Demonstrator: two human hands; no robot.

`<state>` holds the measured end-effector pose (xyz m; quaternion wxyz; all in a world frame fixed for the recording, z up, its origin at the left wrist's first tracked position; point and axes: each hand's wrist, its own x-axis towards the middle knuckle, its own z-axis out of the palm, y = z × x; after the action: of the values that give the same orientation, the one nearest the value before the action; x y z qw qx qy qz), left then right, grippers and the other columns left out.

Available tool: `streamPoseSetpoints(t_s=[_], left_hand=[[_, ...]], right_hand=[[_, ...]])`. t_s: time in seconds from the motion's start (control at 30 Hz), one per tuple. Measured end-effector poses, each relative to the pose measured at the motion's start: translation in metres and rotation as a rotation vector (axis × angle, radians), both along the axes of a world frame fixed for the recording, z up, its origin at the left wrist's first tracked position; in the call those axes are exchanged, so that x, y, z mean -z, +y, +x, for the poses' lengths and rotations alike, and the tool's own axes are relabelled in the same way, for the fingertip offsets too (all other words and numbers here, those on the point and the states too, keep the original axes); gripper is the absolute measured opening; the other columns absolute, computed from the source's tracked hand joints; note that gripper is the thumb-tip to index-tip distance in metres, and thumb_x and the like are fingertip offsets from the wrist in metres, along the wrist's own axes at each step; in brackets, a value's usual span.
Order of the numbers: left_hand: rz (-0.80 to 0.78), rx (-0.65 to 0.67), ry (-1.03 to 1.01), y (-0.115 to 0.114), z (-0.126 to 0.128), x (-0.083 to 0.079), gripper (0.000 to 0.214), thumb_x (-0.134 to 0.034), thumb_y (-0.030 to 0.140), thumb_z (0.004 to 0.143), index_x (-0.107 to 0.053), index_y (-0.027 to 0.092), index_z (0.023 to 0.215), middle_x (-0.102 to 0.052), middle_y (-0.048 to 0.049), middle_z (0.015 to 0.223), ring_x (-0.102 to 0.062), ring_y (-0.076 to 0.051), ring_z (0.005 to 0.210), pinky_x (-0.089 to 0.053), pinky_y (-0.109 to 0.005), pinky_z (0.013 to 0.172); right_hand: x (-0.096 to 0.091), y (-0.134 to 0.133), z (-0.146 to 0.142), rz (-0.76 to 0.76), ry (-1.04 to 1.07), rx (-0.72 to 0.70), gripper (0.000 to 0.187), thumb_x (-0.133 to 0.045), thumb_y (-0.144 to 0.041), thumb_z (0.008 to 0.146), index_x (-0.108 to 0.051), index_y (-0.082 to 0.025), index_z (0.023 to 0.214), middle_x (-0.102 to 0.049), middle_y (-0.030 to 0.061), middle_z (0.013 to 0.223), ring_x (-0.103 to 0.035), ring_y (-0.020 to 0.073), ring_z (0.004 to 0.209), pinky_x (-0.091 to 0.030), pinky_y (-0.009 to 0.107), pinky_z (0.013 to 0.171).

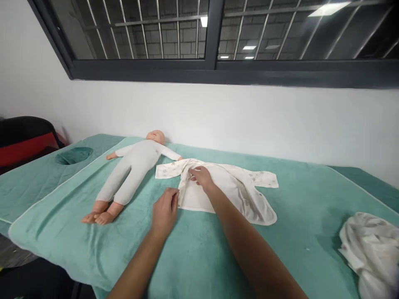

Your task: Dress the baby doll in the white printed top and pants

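A white baby shirt [224, 174] with a small print on its sleeves lies spread open on the green cover, its inside facing up. My left hand [165, 207] is closed, thumb against fingers, at the left edge of the shirt. Farther in, my right hand [202, 176] pinches the cloth near the collar and left front panel. To the left a baby doll [137, 166] in a white bodysuit rests on its back, head toward the wall, bare feet toward me. One of its hands nearly meets the left sleeve.
The green cover [296, 232] spreads over a padded bed with a round hole [75, 155] at the left. A crumpled white cloth [370, 245] sits at the right edge. Behind are a white wall [249, 120] and a barred window [140, 33]. A black and red chair [28, 141] stands far left.
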<state>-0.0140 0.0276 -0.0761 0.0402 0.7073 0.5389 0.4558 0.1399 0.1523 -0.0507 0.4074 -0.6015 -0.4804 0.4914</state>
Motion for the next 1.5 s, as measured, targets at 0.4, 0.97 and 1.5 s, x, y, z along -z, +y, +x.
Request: streamPoseSetpoints(t_s=[0.4, 0.97, 1.5], left_hand=[[0.086, 0.226, 0.009, 0.006, 0.035, -0.011, 0.014, -0.043, 0.016, 0.096, -0.056, 0.02, 0.098, -0.064, -0.0023, 0.091, -0.061, -0.013, 0.083, -0.047, -0.024, 0.073], [-0.407, -0.026, -0.892, 0.006, 0.058, -0.021, 0.019, -0.056, 0.032, 0.083, -0.059, 0.019, 0.095, -0.057, 0.0013, 0.081, -0.051, -0.012, 0.066, -0.04, -0.022, 0.056], [0.081, -0.181, 0.086, 0.005, 0.04, -0.005, 0.019, -0.049, 0.018, 0.089, -0.058, 0.017, 0.106, -0.058, -0.0122, 0.123, -0.049, -0.028, 0.121, -0.041, -0.045, 0.101]], right_hand=[[-0.002, 0.009, 0.037, 0.178, 0.123, 0.26, 0.045, -0.055, -0.034, 0.077, -0.051, -0.018, 0.118, -0.056, -0.0037, 0.073, -0.05, 0.0095, 0.056, -0.04, 0.021, 0.05], [-0.005, 0.011, 0.052, 0.274, 0.091, 0.125, 0.038, -0.059, -0.043, 0.077, -0.059, -0.021, 0.108, -0.068, 0.0029, 0.091, -0.063, 0.0157, 0.072, -0.049, 0.027, 0.061], [0.021, 0.01, 0.02, 0.59, -0.875, -0.428, 0.053, -0.031, -0.045, 0.099, -0.04, -0.021, 0.146, -0.028, 0.0082, 0.158, -0.021, 0.0239, 0.147, -0.022, 0.049, 0.115]])
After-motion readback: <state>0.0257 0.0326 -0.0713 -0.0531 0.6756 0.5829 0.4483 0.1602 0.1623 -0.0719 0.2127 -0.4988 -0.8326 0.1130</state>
